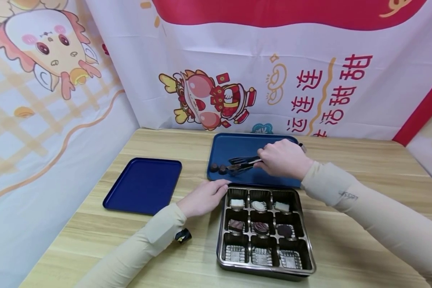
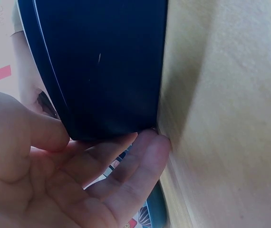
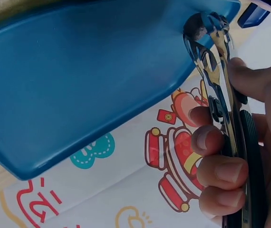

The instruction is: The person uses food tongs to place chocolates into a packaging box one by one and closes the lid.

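Observation:
My right hand [image 1: 285, 159] grips a pair of metal tongs [image 1: 244, 163] with dark handles over the teal-blue tray [image 1: 252, 141]. The slotted tong heads are right at a dark chocolate [image 1: 222, 169]; a second chocolate [image 1: 214, 167] sits left of it, near the tray's corner. In the right wrist view, fingers and thumb are wrapped round the handles, with a dark chocolate [image 3: 196, 29] at the tips. My left hand [image 1: 203, 198] touches the far left corner of the compartmented box [image 1: 221, 240], its fingers [image 2: 138, 166] extended along the end wall.
Six of the box's compartments hold white and dark chocolates; the front row shows only clear plastic liners [image 1: 262, 256]. A navy tray [image 1: 144, 186] lies at left on the wooden table [image 1: 194, 256]. Beside the left sleeve is a small black object [image 1: 183, 236]. Printed cloth [image 1: 137, 72] hangs behind.

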`<act>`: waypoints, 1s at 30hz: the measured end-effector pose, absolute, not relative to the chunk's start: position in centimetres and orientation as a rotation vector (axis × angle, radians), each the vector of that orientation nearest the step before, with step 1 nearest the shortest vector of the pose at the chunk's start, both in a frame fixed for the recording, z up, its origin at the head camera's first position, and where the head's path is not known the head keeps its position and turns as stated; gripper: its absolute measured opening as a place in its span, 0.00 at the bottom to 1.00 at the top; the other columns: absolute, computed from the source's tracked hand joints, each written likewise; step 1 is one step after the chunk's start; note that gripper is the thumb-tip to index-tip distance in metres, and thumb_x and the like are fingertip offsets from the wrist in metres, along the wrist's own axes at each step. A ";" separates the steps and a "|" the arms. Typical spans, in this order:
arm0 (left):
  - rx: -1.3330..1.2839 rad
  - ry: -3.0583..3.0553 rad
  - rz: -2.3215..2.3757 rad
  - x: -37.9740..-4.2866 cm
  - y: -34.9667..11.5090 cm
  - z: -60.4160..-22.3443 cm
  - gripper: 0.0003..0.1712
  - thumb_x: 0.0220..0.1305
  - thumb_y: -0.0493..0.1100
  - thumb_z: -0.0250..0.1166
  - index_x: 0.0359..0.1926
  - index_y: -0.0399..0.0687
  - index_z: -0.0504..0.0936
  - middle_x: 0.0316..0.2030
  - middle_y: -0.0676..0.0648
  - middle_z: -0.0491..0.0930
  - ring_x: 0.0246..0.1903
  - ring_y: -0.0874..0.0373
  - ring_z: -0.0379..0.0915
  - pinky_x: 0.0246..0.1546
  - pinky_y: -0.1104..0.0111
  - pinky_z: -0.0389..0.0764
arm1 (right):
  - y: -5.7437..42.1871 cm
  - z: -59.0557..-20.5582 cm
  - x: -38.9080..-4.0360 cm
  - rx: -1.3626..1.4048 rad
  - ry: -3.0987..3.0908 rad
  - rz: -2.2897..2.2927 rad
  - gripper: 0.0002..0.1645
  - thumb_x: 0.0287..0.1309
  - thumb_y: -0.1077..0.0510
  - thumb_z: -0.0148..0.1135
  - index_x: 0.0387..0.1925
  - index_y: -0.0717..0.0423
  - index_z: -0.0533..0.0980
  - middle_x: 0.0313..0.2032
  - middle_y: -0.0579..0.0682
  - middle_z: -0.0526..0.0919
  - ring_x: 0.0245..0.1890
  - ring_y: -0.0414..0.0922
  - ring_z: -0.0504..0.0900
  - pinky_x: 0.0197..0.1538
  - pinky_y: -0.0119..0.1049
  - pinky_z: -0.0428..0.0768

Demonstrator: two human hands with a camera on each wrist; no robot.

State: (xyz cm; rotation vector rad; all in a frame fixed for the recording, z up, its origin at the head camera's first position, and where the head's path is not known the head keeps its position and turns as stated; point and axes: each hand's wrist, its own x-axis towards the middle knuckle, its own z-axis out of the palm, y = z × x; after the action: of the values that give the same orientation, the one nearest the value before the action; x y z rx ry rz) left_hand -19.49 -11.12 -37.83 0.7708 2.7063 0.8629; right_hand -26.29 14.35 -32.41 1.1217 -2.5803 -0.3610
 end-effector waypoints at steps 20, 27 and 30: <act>0.768 2.704 0.874 -19.3 -11.0 -37.7 0.24 0.78 0.46 0.41 0.66 0.43 0.68 0.16 0.52 0.63 0.11 0.61 0.56 0.31 0.67 0.71 | 14.5 -32.7 -26.1 1.165 -2.498 -0.357 0.28 0.60 0.39 0.60 0.12 0.47 0.63 0.11 0.42 0.61 0.08 0.38 0.61 0.12 0.34 0.62; 0.755 2.696 0.872 -19.4 -11.0 -37.8 0.24 0.77 0.48 0.41 0.67 0.44 0.68 0.12 0.55 0.60 0.09 0.62 0.54 0.23 0.67 0.69 | 14.9 -32.7 -26.1 1.153 -2.508 -0.347 0.29 0.60 0.39 0.60 0.12 0.47 0.63 0.11 0.42 0.61 0.08 0.37 0.61 0.12 0.33 0.62; 0.753 2.693 0.876 -19.5 -11.1 -37.9 0.24 0.78 0.48 0.40 0.67 0.44 0.67 0.12 0.55 0.60 0.09 0.62 0.54 0.23 0.66 0.69 | 15.1 -32.8 -26.0 1.156 -2.512 -0.330 0.29 0.59 0.39 0.60 0.12 0.46 0.62 0.11 0.41 0.60 0.08 0.37 0.60 0.13 0.33 0.61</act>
State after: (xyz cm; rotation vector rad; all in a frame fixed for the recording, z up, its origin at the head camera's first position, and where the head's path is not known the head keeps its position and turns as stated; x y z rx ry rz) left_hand -19.46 -11.11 -37.88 0.7533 2.6932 0.8759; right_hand -26.05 15.10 -32.76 1.1561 -2.5117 -0.3302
